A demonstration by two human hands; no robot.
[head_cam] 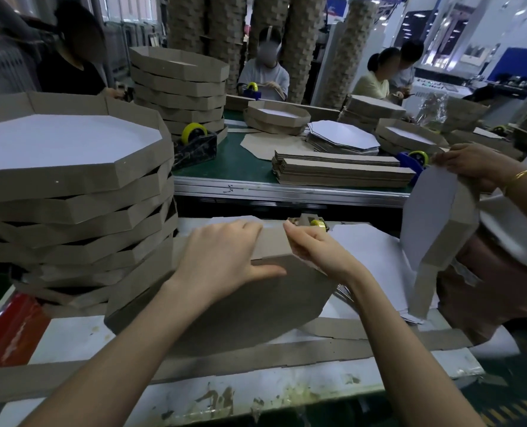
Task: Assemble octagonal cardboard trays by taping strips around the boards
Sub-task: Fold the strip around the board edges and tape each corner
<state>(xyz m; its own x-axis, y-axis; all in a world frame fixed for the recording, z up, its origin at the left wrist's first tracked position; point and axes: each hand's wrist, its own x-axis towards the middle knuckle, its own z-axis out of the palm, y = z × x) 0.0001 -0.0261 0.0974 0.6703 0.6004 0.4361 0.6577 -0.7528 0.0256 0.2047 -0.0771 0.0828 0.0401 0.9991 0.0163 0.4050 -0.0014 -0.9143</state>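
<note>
A brown octagonal cardboard board (240, 300) stands tilted on the table in front of me, brown side toward me. A brown cardboard strip (271, 241) is folded along its upper edge. My left hand (222, 257) lies spread on the board and strip, fingers straight over the top and thumb pressed flat on the board face. My right hand (314, 245) pinches the strip at the board's upper right corner. A small tape dispenser with a yellow roll (313, 221) sits just behind my right hand.
A tall stack of finished trays (71, 192) stands at my left. Long strips (256, 355) lie along the near table edge, white boards (370, 251) to the right. A neighbour's hand (468, 161) holds another tray (440, 229) at right. Across the green table (234, 164) sit workers, dispensers and cardboard piles.
</note>
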